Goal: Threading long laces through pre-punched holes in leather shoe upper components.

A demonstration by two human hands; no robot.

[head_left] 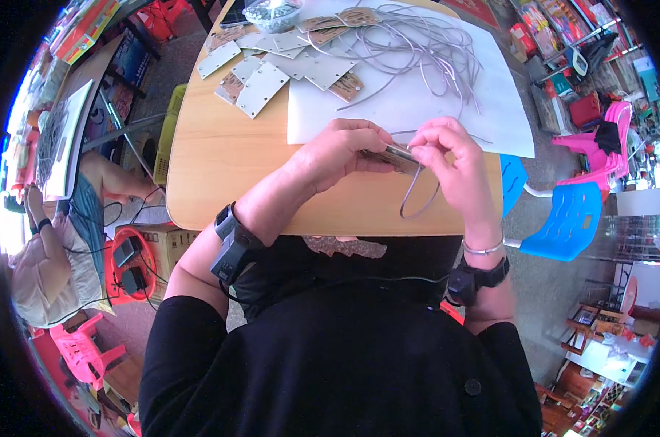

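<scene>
Over the table's near half my left hand (349, 149) grips a small flat board (393, 156) by its left side, its fingers wrapped round it. My right hand (446, 155) pinches at the board's right end, where a thin grey cord (436, 194) loops down below it. Whether the cord passes through a hole in the board is hidden by the fingers. Beyond my hands lies a pile of similar boards (263, 89), pale on one face and brown on the other. To its right a tangle of grey cords (435, 62) spreads over a white sheet (322, 124).
A clear tub of small pieces (273, 13) stands at the table's far edge. Blue chairs (563, 222) stand at the right of the wooden table (220, 167). On the left another person (53, 269) sits at a second table, beside a red stool (135, 264).
</scene>
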